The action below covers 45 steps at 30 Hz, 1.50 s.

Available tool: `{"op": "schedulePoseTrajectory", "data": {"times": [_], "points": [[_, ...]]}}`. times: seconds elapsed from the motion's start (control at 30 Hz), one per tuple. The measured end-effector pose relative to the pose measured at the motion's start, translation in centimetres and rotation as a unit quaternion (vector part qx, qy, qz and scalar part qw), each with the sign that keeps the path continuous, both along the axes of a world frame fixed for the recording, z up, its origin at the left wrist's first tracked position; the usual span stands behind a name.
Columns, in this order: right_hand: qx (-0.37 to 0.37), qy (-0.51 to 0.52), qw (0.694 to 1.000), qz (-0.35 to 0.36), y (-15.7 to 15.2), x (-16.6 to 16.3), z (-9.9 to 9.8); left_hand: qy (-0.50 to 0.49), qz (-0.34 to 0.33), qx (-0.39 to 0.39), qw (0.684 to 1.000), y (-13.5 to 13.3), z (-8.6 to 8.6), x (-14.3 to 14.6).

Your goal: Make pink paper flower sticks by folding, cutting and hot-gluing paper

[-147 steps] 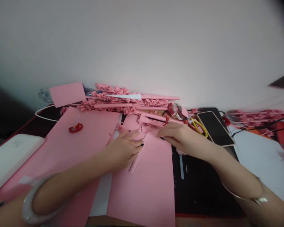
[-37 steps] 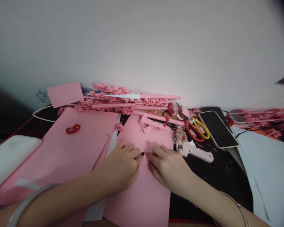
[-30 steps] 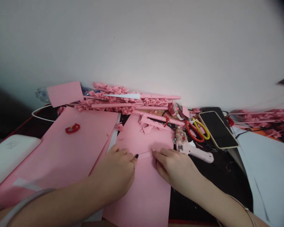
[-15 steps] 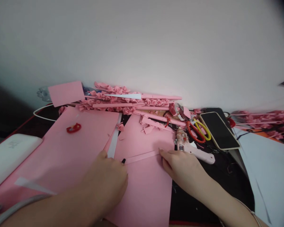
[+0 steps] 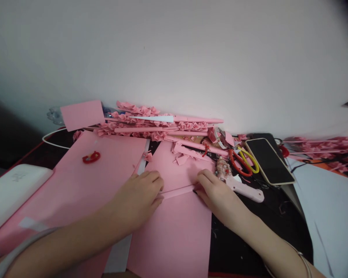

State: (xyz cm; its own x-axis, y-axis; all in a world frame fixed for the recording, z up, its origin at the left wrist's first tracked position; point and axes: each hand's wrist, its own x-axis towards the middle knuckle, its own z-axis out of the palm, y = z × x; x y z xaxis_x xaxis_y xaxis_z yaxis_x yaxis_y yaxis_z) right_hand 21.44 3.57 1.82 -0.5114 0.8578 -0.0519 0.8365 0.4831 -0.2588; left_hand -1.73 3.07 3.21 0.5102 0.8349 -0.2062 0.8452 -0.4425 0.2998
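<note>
A narrow pale pink paper strip [image 5: 178,191] runs crosswise over a larger pink paper sheet [image 5: 174,231]. My left hand [image 5: 140,195] has its fingers curled and closed on the strip's left end. At the other end, my right hand [image 5: 217,195] pinches the strip between thumb and fingers. A dark line shows along the strip's upper edge; whether it is a fold or a shadow I cannot tell. The fingertips partly hide both ends. Just beyond my right hand lies a pale pink glue gun [image 5: 245,190].
Scissors [image 5: 240,163] with red and yellow handles and a phone [image 5: 269,161] lie to the right, beside white paper [image 5: 330,208]. Pink paper flower stems [image 5: 162,129] are heaped along the wall. Leftward are another pink sheet [image 5: 104,177], a red tape dispenser [image 5: 91,157] and a white box-like device [image 5: 17,189].
Both hands have shifted their grip on the strip; the left hand has moved up and its fingers have curled over the end. My right fingers have bent more closely around the other end.
</note>
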Motion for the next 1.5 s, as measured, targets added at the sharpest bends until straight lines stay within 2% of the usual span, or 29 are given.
{"op": "schedulePoseTrajectory", "data": {"times": [0.37, 0.73, 0.9, 1.27, 1.4, 1.5], "points": [[0.020, 0.007, 0.999, 0.028, 0.1, 0.1, 0.1, -0.004, -0.019, -0.047, 0.999, 0.1, 0.2, 0.5], [0.063, 0.013, 0.994, 0.090, 0.1, 0.5, 0.5, -0.050, -0.012, -0.036, 0.998, 0.0, -0.1, 0.1], [0.042, 0.032, 0.995, 0.081, 0.2, 0.6, 0.4, -0.056, -0.024, -0.008, 0.998, -0.1, -0.4, 0.3], [-0.006, 0.051, 0.997, 0.052, 0.5, 0.9, 0.7, -0.087, -0.030, -0.050, 0.994, -0.4, -0.3, 0.7], [-0.027, 0.112, 0.992, 0.053, 0.7, 1.1, 0.9, -0.086, -0.032, -0.055, 0.994, -0.1, -0.1, 0.8], [-0.057, 0.180, 0.981, 0.035, 1.1, 1.4, 1.2, -0.134, -0.018, -0.088, 0.987, 0.4, -0.3, 0.6]]}}
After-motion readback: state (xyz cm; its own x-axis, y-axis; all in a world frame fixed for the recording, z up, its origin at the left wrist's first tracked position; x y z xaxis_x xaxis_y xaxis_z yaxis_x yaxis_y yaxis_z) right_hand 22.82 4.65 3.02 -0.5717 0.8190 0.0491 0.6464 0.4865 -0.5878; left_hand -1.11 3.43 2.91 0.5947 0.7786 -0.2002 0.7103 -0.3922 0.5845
